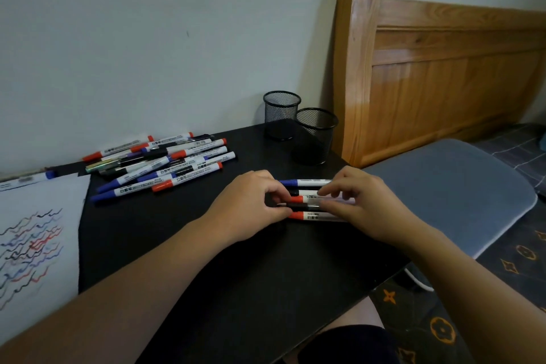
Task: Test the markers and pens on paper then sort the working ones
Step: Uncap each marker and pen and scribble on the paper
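Note:
A small row of markers (pixel 307 199) lies side by side near the right edge of the black desk (pixel 206 245), with blue, black and red caps pointing left. My left hand (pixel 251 207) pinches the capped ends of the row. My right hand (pixel 360 201) curls its fingers over the white barrels at the other end. A larger pile of markers and pens (pixel 159 162) lies at the back left of the desk. A white paper (pixel 38 233) covered in red, blue and black squiggles sits at the left edge.
Two black mesh pen cups (pixel 282 114) (pixel 314 136) stand at the back right of the desk, both looking empty. A wooden bed headboard (pixel 443 68) and a grey chair seat (pixel 443 192) are to the right. One blue-capped marker (pixel 29 179) lies above the paper.

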